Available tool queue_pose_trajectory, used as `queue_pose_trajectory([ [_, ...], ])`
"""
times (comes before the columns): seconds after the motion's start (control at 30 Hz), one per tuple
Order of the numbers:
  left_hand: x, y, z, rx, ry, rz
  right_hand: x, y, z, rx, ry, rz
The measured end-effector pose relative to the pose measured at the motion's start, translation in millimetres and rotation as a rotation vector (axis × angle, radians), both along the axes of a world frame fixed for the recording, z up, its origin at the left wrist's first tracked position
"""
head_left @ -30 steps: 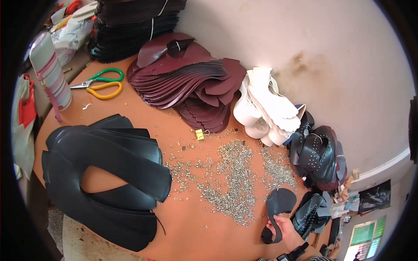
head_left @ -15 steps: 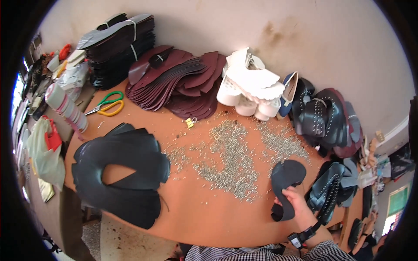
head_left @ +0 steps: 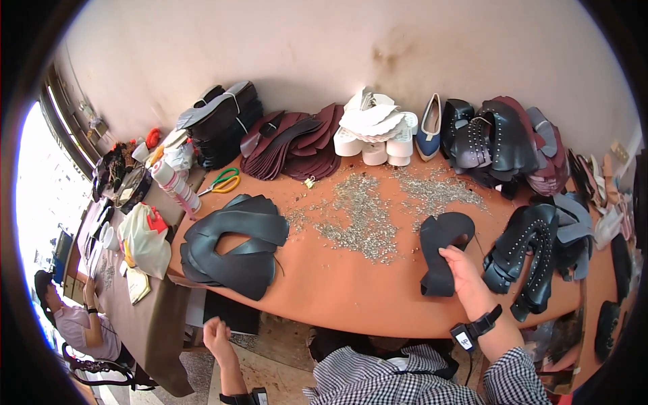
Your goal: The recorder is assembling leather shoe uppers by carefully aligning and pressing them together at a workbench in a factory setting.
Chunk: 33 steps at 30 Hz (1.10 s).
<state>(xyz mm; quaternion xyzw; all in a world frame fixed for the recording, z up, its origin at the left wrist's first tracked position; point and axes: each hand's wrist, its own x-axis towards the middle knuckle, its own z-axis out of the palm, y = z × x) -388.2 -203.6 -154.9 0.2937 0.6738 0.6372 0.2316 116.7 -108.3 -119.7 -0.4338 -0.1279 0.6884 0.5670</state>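
Note:
My right hand [head_left: 462,267] grips a curved black shoe-upper piece [head_left: 434,260] by its inner edge and holds it over the right part of the table. Down at the lower left, off the table's front edge, my left hand [head_left: 217,335] is curled closed, with nothing visible in it. On the table's left part lies a fanned stack of black shoe-upper pieces [head_left: 200,236]. Small silvery studs [head_left: 358,209] are scattered across the middle. Right of my right hand rest black uppers with rows of metal studs [head_left: 533,236].
Along the wall stand a dark stack [head_left: 226,128], maroon pieces [head_left: 290,145], white shoe-sole parts [head_left: 373,138], a blue shoe [head_left: 428,135] and bundled studded uppers [head_left: 499,138]. Scissors [head_left: 225,181] and a spray can [head_left: 174,185] are at left. Another person [head_left: 84,327] sits far left.
The view has shifted, bringing my left hand and a seated person into sight. My right hand still grips the black upper piece over the table.

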Motion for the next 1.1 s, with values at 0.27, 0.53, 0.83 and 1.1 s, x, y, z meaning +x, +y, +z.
queue_pose_trajectory([
  [0.27, 160, 96, 92, 0.085, 0.840, -0.910, -24, -36, 34, 0.243, 0.094, -0.219],
  [0.53, 252, 144, 37, -0.155, 1.423, -1.177, -6, -65, 21, 0.289, 0.128, -0.459],
  [0.83, 336, 180, 28, -0.149, 1.448, -1.202, -7, -48, 18, 0.146, 0.121, -0.475],
  [1.1, 361, 223, 41, -0.023, 1.121, -1.246, 15, -12, 39, 0.110, 0.219, -0.343],
])
